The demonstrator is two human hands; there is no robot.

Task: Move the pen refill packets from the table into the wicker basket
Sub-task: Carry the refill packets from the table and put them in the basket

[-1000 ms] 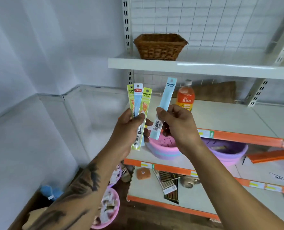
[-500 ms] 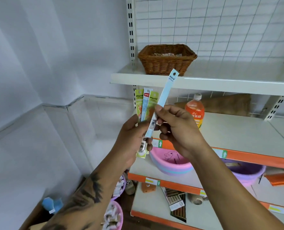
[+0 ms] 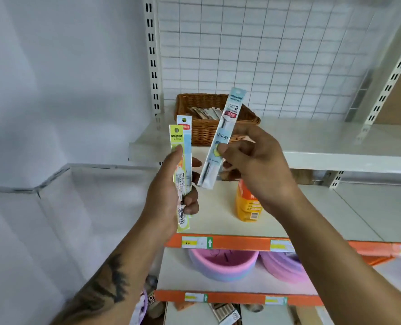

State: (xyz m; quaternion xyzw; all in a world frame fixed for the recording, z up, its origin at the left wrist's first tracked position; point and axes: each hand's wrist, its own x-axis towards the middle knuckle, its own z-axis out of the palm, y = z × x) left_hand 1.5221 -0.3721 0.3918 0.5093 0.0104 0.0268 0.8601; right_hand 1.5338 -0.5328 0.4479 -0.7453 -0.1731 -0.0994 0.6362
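The wicker basket (image 3: 203,131) stands on the white top shelf, with several refill packets (image 3: 204,113) lying inside. My right hand (image 3: 253,165) pinches a light blue pen refill packet (image 3: 225,137) upright, its top in front of the basket's rim. Left of it, my left hand (image 3: 169,193) grips a small bunch of packets, a yellow-green one (image 3: 178,141) in front and a pale blue one (image 3: 187,134) behind. Both hands are raised below and in front of the basket.
The white top shelf (image 3: 323,146) runs right from the basket, backed by a wire grid. An orange bottle (image 3: 246,205) stands on the middle shelf behind my right hand. Pink and purple tubs (image 3: 223,266) sit on the shelf below. A white wall lies left.
Both hands have risen toward the top shelf, and the view has tilted up so the basket's inside shows. The right hand's blue packet has moved away from the left-hand bunch, up toward the basket.
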